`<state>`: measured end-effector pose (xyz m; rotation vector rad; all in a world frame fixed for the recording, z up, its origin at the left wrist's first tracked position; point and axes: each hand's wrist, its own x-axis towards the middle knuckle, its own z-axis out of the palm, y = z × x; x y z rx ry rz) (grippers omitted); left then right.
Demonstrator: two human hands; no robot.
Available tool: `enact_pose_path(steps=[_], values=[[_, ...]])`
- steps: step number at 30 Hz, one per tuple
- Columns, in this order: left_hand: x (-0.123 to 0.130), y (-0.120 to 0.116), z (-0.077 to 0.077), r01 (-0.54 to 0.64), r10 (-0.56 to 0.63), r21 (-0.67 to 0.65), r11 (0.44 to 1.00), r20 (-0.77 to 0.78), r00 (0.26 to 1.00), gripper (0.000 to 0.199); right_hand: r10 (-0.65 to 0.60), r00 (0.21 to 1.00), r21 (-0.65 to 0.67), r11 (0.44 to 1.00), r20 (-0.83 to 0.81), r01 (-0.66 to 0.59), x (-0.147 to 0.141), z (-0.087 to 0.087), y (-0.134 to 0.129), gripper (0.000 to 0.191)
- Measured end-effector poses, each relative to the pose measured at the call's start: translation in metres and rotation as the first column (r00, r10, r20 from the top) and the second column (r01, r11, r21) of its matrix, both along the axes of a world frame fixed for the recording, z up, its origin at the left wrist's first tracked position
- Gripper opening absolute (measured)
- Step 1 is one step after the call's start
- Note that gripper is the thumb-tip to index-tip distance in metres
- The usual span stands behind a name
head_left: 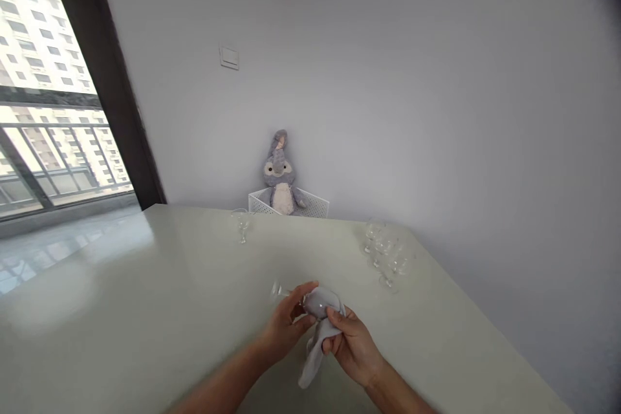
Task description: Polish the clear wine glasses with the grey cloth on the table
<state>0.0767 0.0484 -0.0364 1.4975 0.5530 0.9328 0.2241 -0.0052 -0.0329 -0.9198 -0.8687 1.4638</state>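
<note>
Near the front middle of the table, my left hand (290, 323) is closed around a clear stemmed glass (280, 291), which lies sideways with its foot pointing left. My right hand (352, 344) pinches a light grey cloth (314, 357) at the glass's bowl. Part of the cloth is in and around the bowl, and the rest hangs down between my hands. My fingers hide part of the stem and rim.
Several clear stemmed glasses (384, 246) stand in a group at the table's (194, 284) right. Another glass (243, 223) stands at the back left. Behind the far edge, a grey plush toy (283, 197) sits in a white basket (317, 207) against the wall.
</note>
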Motion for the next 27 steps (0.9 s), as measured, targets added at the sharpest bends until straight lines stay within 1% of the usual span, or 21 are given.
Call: enact_pose_path(steps=[1, 2, 3, 5, 6, 7, 8, 10, 12, 13, 14, 16, 18, 19, 20, 21, 22, 24, 25, 26, 27], values=[[0.0, 0.0, 0.0, -0.018, 0.018, 0.009, 1.0, -0.003, 1.0, 0.051, 0.018, 1.0, 0.003, 1.0, 0.006, -0.018, -0.001, 0.0, -0.001, 0.031], [0.001, 0.001, 0.0, -0.038, 0.038, 0.01, 0.999, -0.016, 0.999, 0.048, 0.032, 0.997, 0.03, 0.999, 0.068, -0.034, -0.003, -0.001, -0.003, 0.031], [0.001, 0.001, -0.001, -0.054, 0.054, 0.001, 0.999, -0.037, 0.998, 0.045, 0.03, 0.986, 0.079, 0.996, 0.167, -0.044, -0.005, -0.001, -0.005, 0.03], [0.002, 0.002, -0.004, -0.062, 0.058, -0.049, 0.997, -0.088, 0.994, 0.043, -0.014, 0.928, 0.188, 0.98, 0.372, -0.061, -0.007, -0.002, -0.009, 0.025], [0.002, 0.002, -0.005, -0.055, 0.047, -0.073, 0.996, -0.104, 0.993, 0.044, -0.037, 0.905, 0.216, 0.974, 0.424, -0.061, -0.007, -0.001, -0.01, 0.024], [0.002, 0.002, -0.007, -0.043, 0.033, -0.086, 0.995, -0.109, 0.993, 0.045, -0.046, 0.905, 0.215, 0.975, 0.424, -0.052, -0.007, -0.001, -0.009, 0.024], [0.002, 0.001, -0.007, -0.032, 0.024, -0.081, 0.996, -0.102, 0.995, 0.045, -0.041, 0.928, 0.185, 0.982, 0.37, -0.031, -0.006, 0.0, -0.008, 0.026], [0.002, 0.001, -0.008, -0.013, 0.011, -0.027, 1.0, -0.07, 0.997, 0.052, -0.042, 0.988, 0.057, 0.998, 0.152, 0.034, -0.003, 0.002, -0.003, 0.029], [0.001, 0.001, -0.007, -0.02, 0.021, 0.034, 0.999, -0.037, 0.999, 0.058, -0.068, 0.996, -0.063, 0.996, -0.055, 0.064, -0.001, 0.003, 0.001, 0.029], [0.001, 0.002, -0.007, -0.032, 0.033, 0.046, 0.998, -0.032, 0.999, 0.056, -0.068, 0.992, -0.087, 0.994, -0.105, 0.059, -0.001, 0.003, 0.001, 0.029], [0.0, 0.004, -0.006, -0.045, 0.047, 0.046, 0.998, -0.041, 0.998, 0.052, -0.053, 0.993, -0.085, 0.995, -0.106, 0.044, -0.002, 0.003, 0.001, 0.029], [0.0, 0.007, -0.006, -0.067, 0.067, 0.007, 0.998, -0.091, 0.994, 0.044, -0.014, 1.0, -0.017, 1.0, 0.02, 0.014, -0.005, 0.003, -0.002, 0.031], [0.0, 0.009, -0.007, -0.061, 0.051, -0.07, 0.996, -0.143, 0.988, 0.045, -0.013, 0.978, 0.078, 0.997, 0.206, -0.003, -0.008, 0.002, -0.005, 0.027], [0.0, 0.009, -0.007, -0.055, 0.039, -0.1, 0.993, -0.153, 0.988, 0.047, -0.023, 0.964, 0.106, 0.994, 0.265, -0.005, -0.008, 0.002, -0.006, 0.025], [0.0, 0.008, -0.008, -0.044, 0.027, -0.112, 0.993, -0.147, 0.989, 0.049, -0.032, 0.961, 0.111, 0.994, 0.276, 0.001, -0.008, 0.002, -0.005, 0.024], [0.0, 0.007, -0.008, -0.027, 0.013, -0.102, 0.994, -0.134, 0.991, 0.05, -0.035, 0.971, 0.091, 0.996, 0.237, 0.014, -0.007, 0.002, -0.004, 0.025], [0.0, 0.005, -0.009, -0.015, 0.007, -0.066, 0.998, -0.116, 0.993, 0.052, -0.035, 0.987, 0.05, 0.998, 0.159, 0.027, -0.005, 0.003, -0.003, 0.027], [0.0, 0.003, -0.009, -0.024, 0.028, 0.041, 0.999, -0.08, 0.996, 0.058, -0.043, 0.999, -0.044, 0.998, -0.02, 0.042, -0.003, 0.003, -0.001, 0.031], [0.0, 0.002, -0.009, -0.036, 0.042, 0.079, 0.996, -0.071, 0.997, 0.058, -0.036, 0.997, -0.066, 0.997, -0.071, 0.031, -0.003, 0.004, -0.001, 0.031], [0.0, 0.002, -0.009, -0.052, 0.059, 0.094, 0.994, -0.072, 0.996, 0.055, -0.02, 0.997, -0.066, 0.998, -0.073, 0.015, -0.003, 0.004, -0.001, 0.032], [0.0, 0.003, -0.008, -0.068, 0.075, 0.085, 0.994, -0.084, 0.994, 0.051, -0.002, 1.0, -0.041, 0.999, -0.024, 0.001, -0.004, 0.004, -0.003, 0.032]])
